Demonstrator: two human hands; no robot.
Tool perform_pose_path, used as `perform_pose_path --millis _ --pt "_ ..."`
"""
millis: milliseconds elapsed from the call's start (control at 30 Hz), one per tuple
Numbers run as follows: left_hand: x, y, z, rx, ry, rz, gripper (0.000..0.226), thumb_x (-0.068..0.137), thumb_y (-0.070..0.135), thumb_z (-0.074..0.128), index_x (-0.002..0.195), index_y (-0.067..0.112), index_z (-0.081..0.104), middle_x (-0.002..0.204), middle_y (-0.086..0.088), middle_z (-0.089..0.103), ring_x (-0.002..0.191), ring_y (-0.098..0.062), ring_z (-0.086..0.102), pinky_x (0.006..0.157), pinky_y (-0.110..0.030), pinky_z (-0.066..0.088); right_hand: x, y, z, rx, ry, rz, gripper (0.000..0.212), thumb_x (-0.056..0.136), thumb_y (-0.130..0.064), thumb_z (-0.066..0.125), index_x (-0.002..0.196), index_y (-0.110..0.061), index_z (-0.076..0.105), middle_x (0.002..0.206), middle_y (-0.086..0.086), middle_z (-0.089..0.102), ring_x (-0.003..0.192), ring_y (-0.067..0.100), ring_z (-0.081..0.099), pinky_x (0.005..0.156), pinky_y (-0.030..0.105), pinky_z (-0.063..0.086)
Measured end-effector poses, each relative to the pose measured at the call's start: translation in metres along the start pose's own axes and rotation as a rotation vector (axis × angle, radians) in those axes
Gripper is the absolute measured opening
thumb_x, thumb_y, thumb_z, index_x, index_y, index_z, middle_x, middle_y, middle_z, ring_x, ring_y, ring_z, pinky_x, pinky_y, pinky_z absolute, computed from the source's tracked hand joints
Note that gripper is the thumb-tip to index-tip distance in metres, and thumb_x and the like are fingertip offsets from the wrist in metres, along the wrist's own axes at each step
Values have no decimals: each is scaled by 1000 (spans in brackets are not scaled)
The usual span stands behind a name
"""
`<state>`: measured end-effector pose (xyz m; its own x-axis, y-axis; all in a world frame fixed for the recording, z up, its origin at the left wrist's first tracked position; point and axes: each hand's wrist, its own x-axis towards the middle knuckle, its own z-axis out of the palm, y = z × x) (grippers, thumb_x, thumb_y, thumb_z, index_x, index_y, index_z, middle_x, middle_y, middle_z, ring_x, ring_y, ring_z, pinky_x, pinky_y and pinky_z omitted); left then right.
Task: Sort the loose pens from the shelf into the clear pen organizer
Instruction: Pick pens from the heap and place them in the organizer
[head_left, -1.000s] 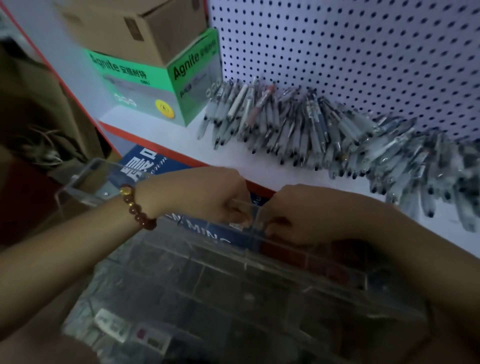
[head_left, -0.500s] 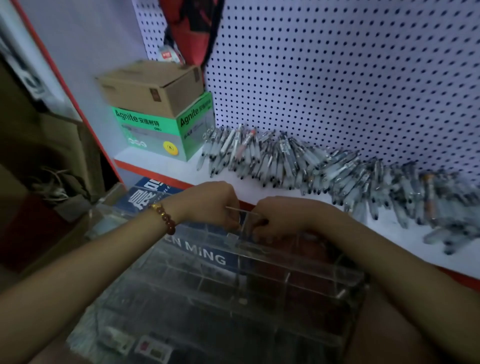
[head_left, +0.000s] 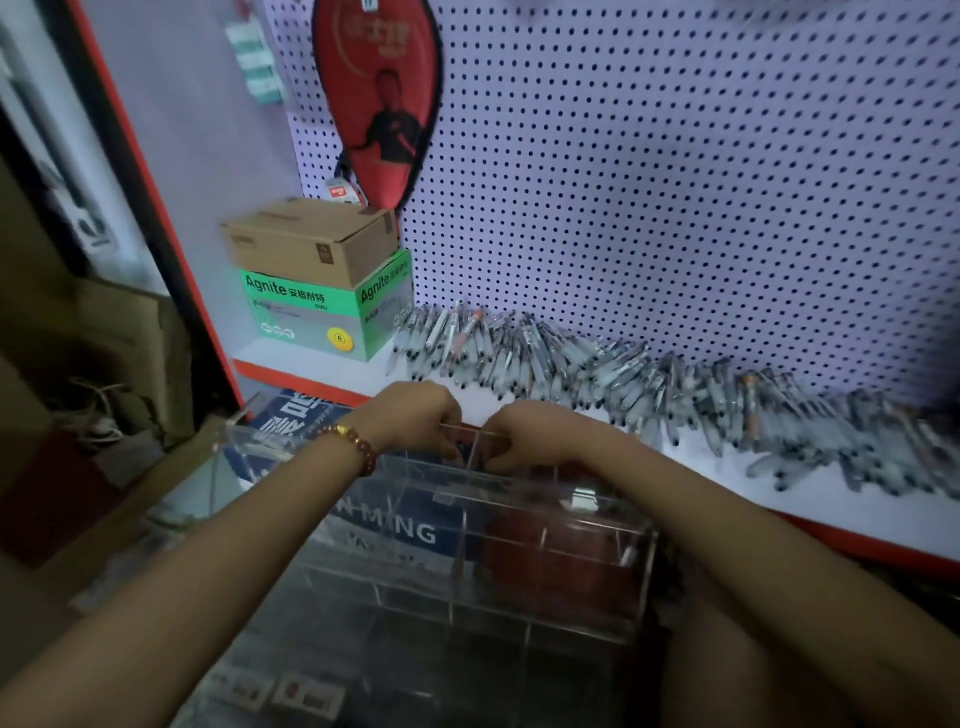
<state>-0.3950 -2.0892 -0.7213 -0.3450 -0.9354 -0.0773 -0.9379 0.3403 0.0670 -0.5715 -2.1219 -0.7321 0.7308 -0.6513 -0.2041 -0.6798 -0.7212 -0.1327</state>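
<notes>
A clear acrylic pen organizer (head_left: 566, 587) with several compartments sits below the shelf's front edge, in front of me. My left hand (head_left: 415, 415), with a bead bracelet on the wrist, grips its back rim. My right hand (head_left: 535, 436) grips the same rim right beside it, fingers curled over the edge. A long heap of loose pens (head_left: 649, 384) lies along the white shelf (head_left: 831, 504) against the pegboard, behind and to the right of my hands. The organizer's compartments look bare of pens.
A green Agnite box (head_left: 322, 317) with a brown carton (head_left: 311, 244) on top stands at the shelf's left end. A red racket cover (head_left: 379, 98) hangs on the pegboard. Blue printed packaging (head_left: 384, 525) lies under the organizer. Cardboard clutter fills the left.
My head has lifted, so the view shows more pegboard and the racket cover. Both hands stay gripping the organizer's back rim; the organizer sits a little lower and farther from the camera.
</notes>
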Motion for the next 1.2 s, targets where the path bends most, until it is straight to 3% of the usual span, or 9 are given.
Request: perform_pose_path --millis 100,167,267,433,533,700,833,1000,1200 --pt "-5 9 -17 -231 25 72 24 85 17 68 109 19 65 105 3 68 96 -10 60 84 -27 48 -13 10 -10 133 55 44 44 90 -54 53 82 -12 65 73 1 64 65 17 59 64 33 48" --pt "-5 27 -37 -334 98 119 29 89 11 60 116 21 62 115 4 65 101 -5 55 99 -29 41 -34 24 -24 363 156 70 35 95 -41 53 93 -9 68 77 -4 65 68 11 60 67 30 48" --pt "12 77 -61 -357 193 287 32 90 13 57 119 27 61 122 7 62 110 -8 55 98 -31 44 -86 64 -39 407 437 196 22 96 -26 55 111 -13 65 93 -4 63 81 11 57 76 26 42" --pt "67 178 -54 -279 153 512 31 95 15 54 125 23 57 133 1 51 117 -15 48 84 -20 32 -197 155 -12 521 718 746 45 98 -32 51 136 -10 41 132 12 47 103 28 52 86 37 42" --pt "102 219 -32 -211 62 568 33 95 15 53 127 22 56 137 -2 47 116 -20 49 83 -25 35 -259 198 24 426 675 1054 66 92 -43 57 144 -10 32 145 17 36 124 34 43 97 40 37" --pt "140 259 -11 -117 -101 594 42 93 16 57 134 18 51 140 -6 45 124 -25 46 103 -40 39 -306 227 52 360 638 1240 81 92 -50 53 149 -2 19 155 25 16 142 40 19 113 44 22" --pt "152 282 3 -37 -145 647 49 94 15 55 141 15 42 148 -8 34 136 -23 31 107 -31 29 -306 251 48 300 566 1281 78 95 -58 37 147 -1 21 151 25 27 137 38 31 109 44 30" --pt "169 299 27 132 -76 645 55 92 27 57 144 23 39 143 -7 31 123 -29 38 94 -37 43 -285 275 46 345 473 1304 74 96 -59 30 148 -6 23 151 27 25 138 40 27 110 48 30" --pt "174 319 43 162 49 525 51 95 28 50 144 21 37 142 -9 30 120 -30 42 90 -35 42 -275 290 41 438 516 1234 73 89 -59 50 136 -7 34 135 21 48 119 37 50 91 40 42"
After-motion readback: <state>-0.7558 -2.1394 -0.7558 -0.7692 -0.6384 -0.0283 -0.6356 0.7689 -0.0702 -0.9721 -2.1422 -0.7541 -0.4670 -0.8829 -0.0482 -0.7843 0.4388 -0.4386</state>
